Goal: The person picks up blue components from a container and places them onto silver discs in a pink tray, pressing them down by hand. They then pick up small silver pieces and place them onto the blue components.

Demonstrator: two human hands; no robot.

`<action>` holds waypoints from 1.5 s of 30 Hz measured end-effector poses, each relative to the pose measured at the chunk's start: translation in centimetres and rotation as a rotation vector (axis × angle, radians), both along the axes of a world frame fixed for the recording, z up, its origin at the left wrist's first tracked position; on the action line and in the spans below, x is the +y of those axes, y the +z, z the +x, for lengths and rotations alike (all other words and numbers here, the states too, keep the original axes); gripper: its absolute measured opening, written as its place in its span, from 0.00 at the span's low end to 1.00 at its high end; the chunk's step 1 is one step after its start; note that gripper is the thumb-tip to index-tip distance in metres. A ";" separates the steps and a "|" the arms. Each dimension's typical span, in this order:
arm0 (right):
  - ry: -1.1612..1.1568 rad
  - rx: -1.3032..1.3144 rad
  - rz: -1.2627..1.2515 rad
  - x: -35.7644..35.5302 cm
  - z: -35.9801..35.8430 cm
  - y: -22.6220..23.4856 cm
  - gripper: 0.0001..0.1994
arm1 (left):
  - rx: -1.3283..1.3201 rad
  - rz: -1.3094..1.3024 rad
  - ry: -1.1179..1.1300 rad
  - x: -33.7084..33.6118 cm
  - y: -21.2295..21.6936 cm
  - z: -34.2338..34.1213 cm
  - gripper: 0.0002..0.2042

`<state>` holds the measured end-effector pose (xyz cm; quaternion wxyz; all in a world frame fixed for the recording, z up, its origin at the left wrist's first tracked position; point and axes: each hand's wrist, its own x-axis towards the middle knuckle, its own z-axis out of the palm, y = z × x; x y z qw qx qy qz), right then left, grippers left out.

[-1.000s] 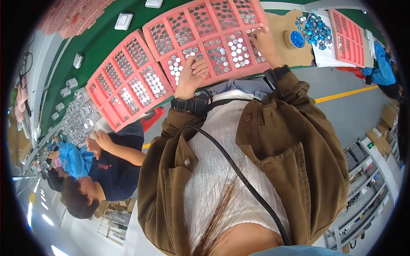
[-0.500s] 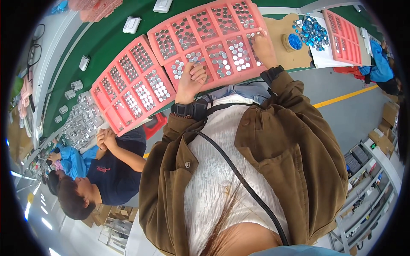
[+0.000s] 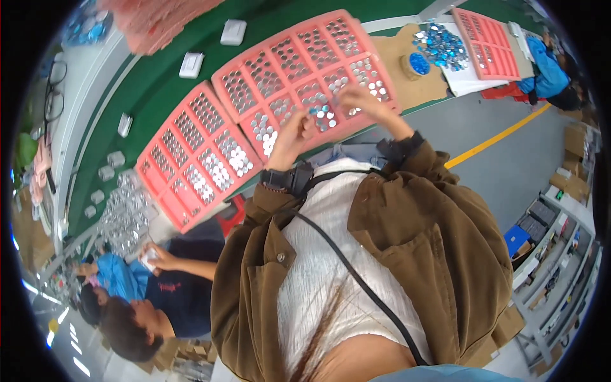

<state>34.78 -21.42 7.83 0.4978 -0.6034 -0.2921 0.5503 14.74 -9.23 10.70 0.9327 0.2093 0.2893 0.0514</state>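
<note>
A pink compartment tray (image 3: 241, 115) full of small round silver discs lies before me on the green bench. Over its near row is my left hand (image 3: 291, 139), fingers curled and closed; what they hold, if anything, I cannot make out. Just beyond its fingertips, a few blue discs (image 3: 314, 111) show among silver ones. To the right hovers my right hand (image 3: 368, 105), bent over the near compartments and smeared by motion, so its grip is unclear. Dark bands circle both wrists.
At left stands a second pink tray (image 3: 211, 90) of discs, with clear plastic pieces (image 3: 125, 207) beyond it. To the right are a small tub (image 3: 417, 66), a pile of blue discs (image 3: 439, 46) and another pink tray (image 3: 489, 44). A co-worker (image 3: 181, 280) sits at left.
My right hand has moved left from the tray's right end, closer to my left hand. Blue discs now show between the hands. The co-worker's hands have parted from their clasp and hold something white.
</note>
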 end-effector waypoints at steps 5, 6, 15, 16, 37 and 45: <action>-0.079 0.026 0.195 -1.4 -5.6 3.3 0.05 | 0.112 0.601 -0.202 -2.3 -0.5 2.5 0.09; -0.169 0.071 0.188 -1.5 -6.3 4.7 0.06 | 0.104 0.640 -0.218 -2.4 -0.8 2.6 0.09; -0.280 0.091 0.090 -6.5 -4.3 3.1 0.08 | -0.018 0.547 -0.570 -3.9 -0.3 5.8 0.09; -0.262 0.185 0.106 -7.0 -3.7 2.7 0.08 | -0.018 0.474 -0.616 -4.0 -0.2 6.1 0.09; -0.606 -1.254 -0.062 -9.2 21.1 -6.8 0.04 | 0.280 0.445 -0.320 -7.5 -1.7 14.1 0.09; -0.348 -1.484 -0.141 -9.7 22.3 -5.6 0.02 | 0.392 0.427 -0.313 -8.4 -1.1 17.9 0.09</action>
